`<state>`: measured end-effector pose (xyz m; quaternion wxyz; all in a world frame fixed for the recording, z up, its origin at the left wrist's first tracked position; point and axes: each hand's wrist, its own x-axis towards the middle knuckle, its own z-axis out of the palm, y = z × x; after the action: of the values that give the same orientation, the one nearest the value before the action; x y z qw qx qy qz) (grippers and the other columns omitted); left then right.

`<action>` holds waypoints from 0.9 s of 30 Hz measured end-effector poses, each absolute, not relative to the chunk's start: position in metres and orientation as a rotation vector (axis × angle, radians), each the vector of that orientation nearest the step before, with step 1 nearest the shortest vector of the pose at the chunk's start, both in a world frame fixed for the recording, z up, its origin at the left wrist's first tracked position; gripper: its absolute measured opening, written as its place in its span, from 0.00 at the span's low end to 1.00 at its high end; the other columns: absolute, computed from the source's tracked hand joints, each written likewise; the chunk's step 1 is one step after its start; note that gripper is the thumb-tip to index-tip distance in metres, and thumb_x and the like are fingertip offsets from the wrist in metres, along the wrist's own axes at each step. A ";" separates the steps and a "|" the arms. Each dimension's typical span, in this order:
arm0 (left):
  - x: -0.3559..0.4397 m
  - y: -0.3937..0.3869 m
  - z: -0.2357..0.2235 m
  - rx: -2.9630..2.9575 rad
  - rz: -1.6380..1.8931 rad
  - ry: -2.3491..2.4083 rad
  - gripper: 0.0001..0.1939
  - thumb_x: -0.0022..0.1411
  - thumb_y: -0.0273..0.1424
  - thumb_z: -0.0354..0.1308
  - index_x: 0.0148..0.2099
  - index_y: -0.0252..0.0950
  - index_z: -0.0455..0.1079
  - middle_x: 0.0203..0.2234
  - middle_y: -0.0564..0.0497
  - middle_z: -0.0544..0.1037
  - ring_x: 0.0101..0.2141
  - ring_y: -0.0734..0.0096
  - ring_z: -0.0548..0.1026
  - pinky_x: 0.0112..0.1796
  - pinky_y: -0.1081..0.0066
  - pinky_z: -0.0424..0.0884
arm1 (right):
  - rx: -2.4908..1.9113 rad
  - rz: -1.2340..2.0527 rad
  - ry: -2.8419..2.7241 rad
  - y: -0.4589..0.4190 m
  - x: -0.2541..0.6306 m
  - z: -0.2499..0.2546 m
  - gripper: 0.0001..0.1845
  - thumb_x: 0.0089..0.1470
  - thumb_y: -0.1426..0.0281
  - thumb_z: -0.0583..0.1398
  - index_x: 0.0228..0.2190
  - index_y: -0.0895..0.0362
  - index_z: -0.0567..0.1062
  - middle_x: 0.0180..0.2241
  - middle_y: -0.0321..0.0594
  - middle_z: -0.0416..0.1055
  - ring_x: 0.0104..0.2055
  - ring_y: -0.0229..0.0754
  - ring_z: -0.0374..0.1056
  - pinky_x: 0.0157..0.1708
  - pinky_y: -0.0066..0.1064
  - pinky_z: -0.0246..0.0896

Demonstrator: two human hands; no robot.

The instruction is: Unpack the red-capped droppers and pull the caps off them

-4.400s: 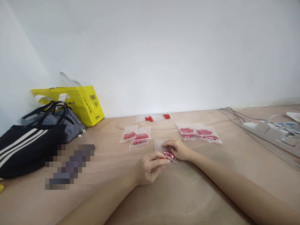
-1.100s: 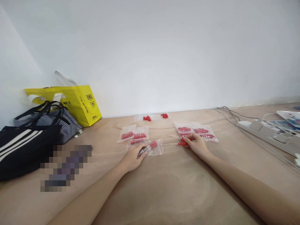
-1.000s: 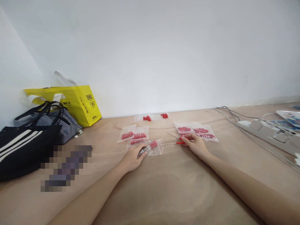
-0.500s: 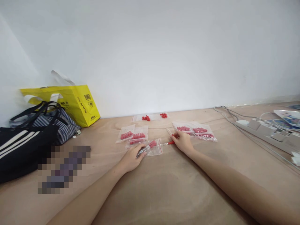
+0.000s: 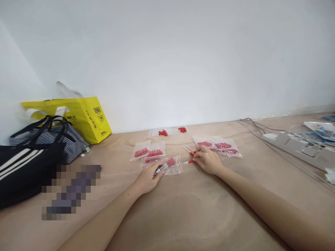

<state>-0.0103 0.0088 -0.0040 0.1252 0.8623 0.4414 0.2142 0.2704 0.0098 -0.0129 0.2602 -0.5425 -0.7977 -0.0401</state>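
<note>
Head view, two bare hands over a pale wooden table [image 5: 199,212], as seen by someone standing in the room. Left hand [image 5: 148,177]: thumb and fingers clamped on the near end of a clear zip bag [image 5: 177,169], which lies flat in front of the person with its red-edged mouth facing right; red-ended tubes [image 5: 171,161] show inside it. Right hand [image 5: 208,161]: fingertips closed on several loose tubes [image 5: 192,153], two slender clear shafts pointing away to the upper left. The lowest tube [image 5: 191,161] points at the bag's mouth; whether its tip has passed the edge cannot be told. The hands stand apart, the bag's mouth and this tube between them.

Change to note: a second ago the right hand stood farther right; it has since come toward the bag, drawing the red end of the lowest tube closer to the mouth, while the left hand has kept its place. In my judgement the work now centres on that meeting of tube and bag, with the left hand as anchor.

Surroundings: filled bags [image 5: 155,152] at left, another group of filled bags [image 5: 223,145] beside the right hand, and a yellow carrier bag [image 5: 100,122] against the wall.
</note>
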 end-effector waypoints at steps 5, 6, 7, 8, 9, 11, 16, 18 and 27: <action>-0.010 0.008 -0.003 2.523 0.624 1.275 0.14 0.59 0.34 0.45 0.47 0.38 0.61 0.45 0.49 0.70 0.45 0.65 0.67 0.46 0.65 0.63 | -1.492 -0.151 -2.263 0.007 0.269 -0.010 0.10 0.52 0.63 0.54 0.34 0.52 0.71 0.38 0.39 0.64 0.39 0.41 0.61 0.29 0.28 0.55; -0.009 0.007 -0.002 2.521 0.622 1.277 0.14 0.59 0.34 0.45 0.47 0.38 0.61 0.45 0.49 0.70 0.45 0.65 0.67 0.46 0.65 0.63 | -1.504 -0.165 -2.270 0.007 0.268 -0.010 0.10 0.52 0.63 0.54 0.33 0.53 0.71 0.37 0.39 0.65 0.39 0.41 0.60 0.29 0.28 0.55; -0.009 0.007 -0.002 2.519 0.621 1.282 0.14 0.59 0.34 0.45 0.47 0.38 0.61 0.45 0.49 0.70 0.45 0.65 0.67 0.46 0.65 0.63 | -1.513 -0.181 -2.277 0.007 0.268 -0.009 0.10 0.53 0.63 0.53 0.32 0.53 0.71 0.36 0.40 0.65 0.39 0.41 0.60 0.29 0.28 0.54; -0.009 0.007 -0.002 2.517 0.619 1.288 0.14 0.59 0.34 0.46 0.47 0.38 0.61 0.45 0.49 0.70 0.46 0.65 0.67 0.46 0.65 0.63 | -1.516 -0.199 -2.285 0.007 0.267 -0.009 0.10 0.53 0.64 0.53 0.30 0.54 0.71 0.36 0.40 0.65 0.38 0.41 0.60 0.28 0.28 0.54; -0.009 0.007 -0.002 2.516 0.616 1.292 0.14 0.59 0.34 0.46 0.47 0.38 0.61 0.45 0.49 0.70 0.46 0.65 0.67 0.46 0.64 0.63 | -1.513 -0.217 -2.293 0.007 0.267 -0.009 0.10 0.53 0.64 0.53 0.29 0.54 0.71 0.36 0.41 0.66 0.38 0.41 0.60 0.28 0.28 0.53; -0.009 0.007 -0.001 2.515 0.611 1.293 0.14 0.59 0.35 0.46 0.47 0.38 0.61 0.45 0.49 0.70 0.45 0.65 0.67 0.46 0.64 0.63 | -1.517 -0.244 -2.284 0.007 0.269 -0.008 0.10 0.52 0.64 0.53 0.28 0.55 0.71 0.35 0.41 0.66 0.37 0.41 0.60 0.28 0.28 0.53; -0.009 0.007 -0.002 2.517 0.623 1.280 0.14 0.59 0.34 0.45 0.47 0.38 0.62 0.45 0.49 0.70 0.45 0.65 0.67 0.46 0.64 0.63 | -1.524 -0.222 -2.201 0.005 0.286 0.001 0.07 0.48 0.67 0.55 0.24 0.56 0.70 0.30 0.39 0.66 0.36 0.41 0.60 0.31 0.29 0.52; -0.009 0.007 -0.002 2.525 0.625 1.267 0.14 0.59 0.34 0.45 0.47 0.38 0.62 0.45 0.49 0.70 0.45 0.65 0.67 0.46 0.64 0.63 | -1.526 -0.177 -2.147 0.005 0.293 0.004 0.07 0.47 0.67 0.55 0.23 0.56 0.70 0.29 0.38 0.67 0.35 0.40 0.61 0.31 0.29 0.52; -0.010 0.007 -0.002 2.529 0.619 1.265 0.14 0.59 0.35 0.45 0.47 0.38 0.61 0.45 0.49 0.70 0.45 0.65 0.67 0.46 0.65 0.62 | -1.876 0.100 -1.631 0.021 0.256 -0.003 0.12 0.46 0.60 0.55 0.21 0.55 0.72 0.30 0.38 0.69 0.37 0.42 0.62 0.29 0.28 0.52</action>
<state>-0.0097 0.0074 -0.0022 0.1230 0.8670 0.4338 0.2123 0.2563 0.0206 -0.0031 0.3212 -0.7140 -0.6210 0.0380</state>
